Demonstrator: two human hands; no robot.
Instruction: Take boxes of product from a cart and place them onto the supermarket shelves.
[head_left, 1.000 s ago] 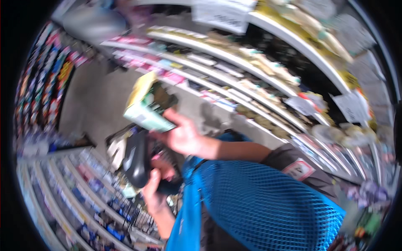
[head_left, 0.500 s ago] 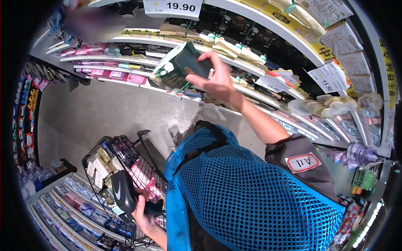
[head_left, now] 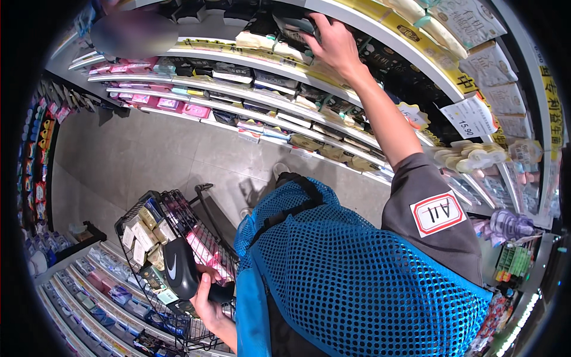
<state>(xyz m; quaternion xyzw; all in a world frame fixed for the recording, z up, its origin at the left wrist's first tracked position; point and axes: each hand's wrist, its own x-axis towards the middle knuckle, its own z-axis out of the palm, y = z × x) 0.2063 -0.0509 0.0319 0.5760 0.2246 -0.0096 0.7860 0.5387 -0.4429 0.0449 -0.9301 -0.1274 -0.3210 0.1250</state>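
My right hand (head_left: 336, 43) reaches up to a high shelf, thumb and fingers pinching the edge of a dark green package (head_left: 297, 25). Part of that package is cut off at the picture's top. Directly below it, black and cream packages (head_left: 259, 38) stand in a row on the shelf. Low on the left, my left hand (head_left: 208, 303) is closed around the grip of a black handheld scanner (head_left: 180, 269). The scanner is over a black wire basket cart (head_left: 128, 253), which contains cream boxes (head_left: 143, 235) and pink packages (head_left: 203, 253).
White shelf tiers curve across the front, bearing pink packs (head_left: 169, 105) and dark packs. A price card (head_left: 467, 116) and clear hanging packs (head_left: 470, 157) jut out at right. More stocked shelving (head_left: 83, 309) is at lower left. A blue mesh vest (head_left: 363, 262) covers my body.
My right hand has moved up and away with the dark green package, from in front of the lower shelves to the high shelf. My left hand and the scanner have shifted only slightly.
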